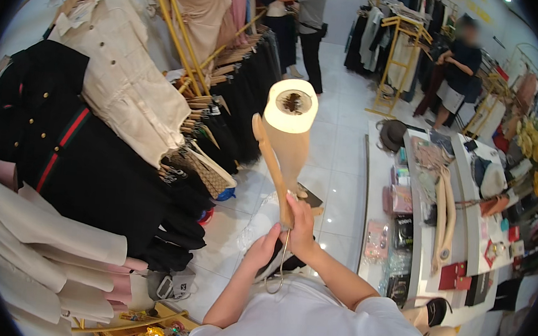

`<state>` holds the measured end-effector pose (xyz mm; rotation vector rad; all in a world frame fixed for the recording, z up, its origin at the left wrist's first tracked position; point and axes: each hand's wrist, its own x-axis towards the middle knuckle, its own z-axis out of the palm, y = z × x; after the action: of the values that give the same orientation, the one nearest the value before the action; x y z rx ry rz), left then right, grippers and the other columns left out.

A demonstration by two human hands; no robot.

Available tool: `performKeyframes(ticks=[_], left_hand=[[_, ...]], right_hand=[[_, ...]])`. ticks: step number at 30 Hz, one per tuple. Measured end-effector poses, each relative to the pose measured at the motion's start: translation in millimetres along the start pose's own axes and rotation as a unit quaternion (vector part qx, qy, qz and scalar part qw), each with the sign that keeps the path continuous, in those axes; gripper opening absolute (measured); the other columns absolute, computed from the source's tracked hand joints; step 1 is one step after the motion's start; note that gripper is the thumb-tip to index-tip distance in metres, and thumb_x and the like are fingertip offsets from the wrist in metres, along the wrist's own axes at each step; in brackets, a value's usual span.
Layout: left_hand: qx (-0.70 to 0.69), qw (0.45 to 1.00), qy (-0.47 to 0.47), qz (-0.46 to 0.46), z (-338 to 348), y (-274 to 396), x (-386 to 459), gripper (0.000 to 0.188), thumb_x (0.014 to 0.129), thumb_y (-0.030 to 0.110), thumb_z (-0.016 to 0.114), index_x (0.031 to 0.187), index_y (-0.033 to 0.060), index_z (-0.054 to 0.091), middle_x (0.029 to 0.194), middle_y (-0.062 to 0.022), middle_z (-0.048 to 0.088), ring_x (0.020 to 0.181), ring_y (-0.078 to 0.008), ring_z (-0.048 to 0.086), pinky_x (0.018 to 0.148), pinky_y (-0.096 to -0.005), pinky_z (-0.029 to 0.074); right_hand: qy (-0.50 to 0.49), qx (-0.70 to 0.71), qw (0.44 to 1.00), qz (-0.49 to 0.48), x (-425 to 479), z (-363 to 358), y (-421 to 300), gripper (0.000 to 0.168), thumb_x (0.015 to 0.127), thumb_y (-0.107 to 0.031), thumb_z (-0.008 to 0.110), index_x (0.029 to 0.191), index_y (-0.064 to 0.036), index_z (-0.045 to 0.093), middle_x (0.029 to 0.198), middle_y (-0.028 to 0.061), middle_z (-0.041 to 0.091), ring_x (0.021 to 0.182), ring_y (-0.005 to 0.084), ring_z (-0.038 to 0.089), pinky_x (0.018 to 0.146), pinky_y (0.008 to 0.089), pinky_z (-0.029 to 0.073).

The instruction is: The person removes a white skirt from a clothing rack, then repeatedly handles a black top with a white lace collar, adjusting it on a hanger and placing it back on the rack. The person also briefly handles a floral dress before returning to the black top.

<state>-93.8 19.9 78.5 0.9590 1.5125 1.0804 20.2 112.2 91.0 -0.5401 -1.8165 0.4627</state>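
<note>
My right hand (300,225) grips a wooden clothes hanger (272,170) near its centre. Its metal hook (282,264) hangs down towards my white shirt. My left hand (261,249) holds the same hanger close to the base of the hook, its thumb up against the wood. Beyond the hanger stands a pale mannequin part (290,148), with a round dark opening in its bright top. White lacy fabric (265,215) lies low beside it, left of my hands. Dark fabric shows behind my wrists; what it belongs to is hidden.
On the left hang a black dress (107,174), a cream button-front garment (111,61) and several skirts on a rail. A white display counter (414,217) on the right bears mannequin arms (444,219), a hat (391,134) and boxes. Two people (313,20) (462,64) stand farther back.
</note>
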Motion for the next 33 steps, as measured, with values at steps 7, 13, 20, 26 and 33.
performKeyframes(ticks=[7, 13, 20, 26, 33], left_hand=[[0.274, 0.883, -0.018, 0.38, 9.0, 27.3, -6.1, 0.044, 0.088, 0.01, 0.062, 0.131, 0.0007, 0.053, 0.119, -0.0178, 0.06, 0.108, -0.0365, 0.059, 0.095, -0.0388, 0.046], [0.243, 0.898, 0.12, 0.348, 10.3, -16.0, 12.7, 0.066, 0.075, 0.005, 0.072, 0.136, 0.0007, 0.048, 0.129, -0.0212, 0.05, 0.118, -0.0393, 0.051, 0.1, -0.0444, 0.041], [0.255, 0.908, 0.088, 0.321, 20.4, -6.6, 65.6, 0.063, 0.069, 0.005, 0.075, 0.129, 0.0084, 0.057, 0.115, -0.0119, 0.062, 0.109, -0.034, 0.058, 0.096, -0.0418, 0.045], [0.337, 0.921, -0.007, 0.193, -11.9, -4.0, 94.6, 0.038, 0.073, 0.005, 0.069, 0.11, 0.0118, 0.071, 0.113, -0.0099, 0.064, 0.111, -0.0346, 0.058, 0.094, -0.0428, 0.047], [-0.006, 0.983, -0.12, 0.141, -50.5, -31.5, 114.0, 0.02, 0.081, 0.001, 0.056, 0.096, -0.001, 0.069, 0.094, -0.0097, 0.069, 0.088, -0.0147, 0.06, 0.083, -0.0281, 0.046]], right_hand=[[0.098, -0.077, 0.991, 0.044, 33.5, -29.0, 15.2, 0.083, 0.052, 0.008, 0.055, 0.134, 0.0, 0.052, 0.108, 0.0209, 0.062, 0.089, 0.0388, 0.06, 0.086, 0.0426, 0.048], [0.194, -0.078, 0.97, 0.126, 50.4, -51.5, -2.3, 0.059, 0.079, 0.012, 0.063, 0.134, -0.005, 0.052, 0.083, -0.0001, 0.051, 0.076, 0.0095, 0.048, 0.071, 0.0209, 0.043], [0.159, -0.179, 0.968, 0.08, 41.3, -66.2, -20.4, 0.057, 0.079, 0.009, 0.066, 0.133, -0.006, 0.054, 0.087, 0.0022, 0.058, 0.075, 0.0105, 0.054, 0.073, 0.0223, 0.046], [0.18, -0.204, 0.955, 0.121, 26.8, -81.2, -23.6, 0.07, 0.068, 0.017, 0.053, 0.135, -0.005, 0.054, 0.103, 0.0129, 0.065, 0.087, 0.0212, 0.063, 0.077, 0.031, 0.05], [0.236, -0.134, 0.936, 0.225, 10.3, -78.1, -22.4, 0.065, 0.076, 0.014, 0.062, 0.136, -0.008, 0.051, 0.083, -0.0023, 0.046, 0.073, 0.0094, 0.046, 0.072, 0.0205, 0.041]])
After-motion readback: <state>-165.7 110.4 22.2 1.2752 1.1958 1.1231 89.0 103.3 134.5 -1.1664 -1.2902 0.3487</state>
